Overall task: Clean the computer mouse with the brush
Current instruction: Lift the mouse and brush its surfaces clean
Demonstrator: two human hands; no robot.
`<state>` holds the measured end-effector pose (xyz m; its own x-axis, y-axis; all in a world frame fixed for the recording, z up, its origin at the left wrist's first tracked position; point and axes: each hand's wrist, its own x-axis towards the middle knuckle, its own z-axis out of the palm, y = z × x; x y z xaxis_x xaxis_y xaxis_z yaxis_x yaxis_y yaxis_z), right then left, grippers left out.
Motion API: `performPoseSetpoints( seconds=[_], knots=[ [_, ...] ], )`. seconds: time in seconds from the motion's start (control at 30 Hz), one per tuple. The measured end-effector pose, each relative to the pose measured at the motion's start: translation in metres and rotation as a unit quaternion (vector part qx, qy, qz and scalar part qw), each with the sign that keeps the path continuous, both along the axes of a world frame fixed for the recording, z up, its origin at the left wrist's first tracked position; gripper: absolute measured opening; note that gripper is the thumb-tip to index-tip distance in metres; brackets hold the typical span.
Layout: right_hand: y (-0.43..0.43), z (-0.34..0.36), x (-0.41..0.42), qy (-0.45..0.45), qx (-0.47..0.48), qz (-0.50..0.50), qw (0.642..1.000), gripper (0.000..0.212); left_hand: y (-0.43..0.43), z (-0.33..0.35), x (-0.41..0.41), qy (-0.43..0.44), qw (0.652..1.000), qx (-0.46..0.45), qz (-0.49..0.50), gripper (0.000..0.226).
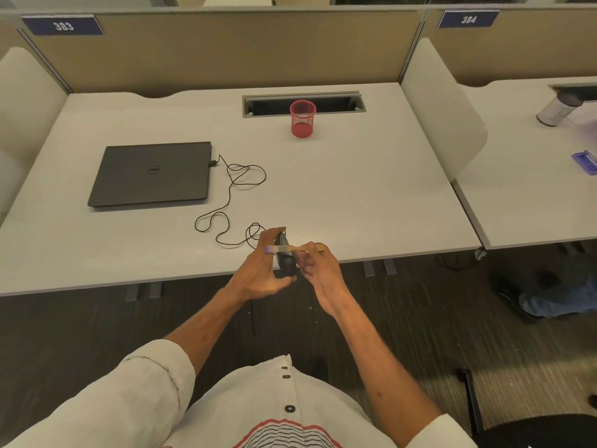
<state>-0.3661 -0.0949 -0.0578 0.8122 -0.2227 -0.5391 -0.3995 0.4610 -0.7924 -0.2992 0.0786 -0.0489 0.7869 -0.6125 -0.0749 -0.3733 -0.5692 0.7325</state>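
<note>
Left hand (261, 270): fingers and thumb curled round the computer mouse (287, 260), which is held clear of the desk (371, 189) and turned on edge. Location: to the right of the laptop (151, 174) and nearer the person, over the desk's front edge.

Right hand (318, 270): fingers pinch the wooden handle of the brush (303, 248), just right of the mouse. The brush lies crosswise, its pale bristle end across the upper part of the mouse, beside the left hand's fingers.

Mouse cable (226, 195): black, in loose loops on the desk, running from the mouse to a plug in the laptop's right side.

Laptop: dark grey, lid closed, flat on the desk.

Pen cup (302, 119): red mesh, upright, beyond the laptop and to its right, just in front of a cable slot (336, 103) in the desk.

Partition panel (226, 50): behind the laptop, blue label reading 383.
</note>
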Motion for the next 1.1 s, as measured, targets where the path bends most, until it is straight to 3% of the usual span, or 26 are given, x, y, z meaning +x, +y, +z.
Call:
performPoseSetpoints(
  seconds=[0.3,0.57,0.8,1.1],
  knots=[
    [0.001,-0.001,0.001,0.010,0.047,-0.014,0.999,0.026,-0.003,-0.002,0.000,0.019,1.000,0.007,-0.017,0.123],
    [0.006,-0.007,0.001,0.023,0.155,-0.096,0.983,0.027,-0.007,-0.001,0.004,-0.004,1.000,0.021,-0.024,0.126],
    [0.004,-0.007,0.002,0.033,0.246,-0.109,0.963,0.059,-0.003,-0.003,0.008,-0.006,0.999,0.032,-0.033,0.132],
    [0.010,-0.012,0.001,0.055,0.376,-0.103,0.919,0.064,-0.003,-0.005,0.004,0.056,0.998,-0.007,0.011,0.145]
  ],
)
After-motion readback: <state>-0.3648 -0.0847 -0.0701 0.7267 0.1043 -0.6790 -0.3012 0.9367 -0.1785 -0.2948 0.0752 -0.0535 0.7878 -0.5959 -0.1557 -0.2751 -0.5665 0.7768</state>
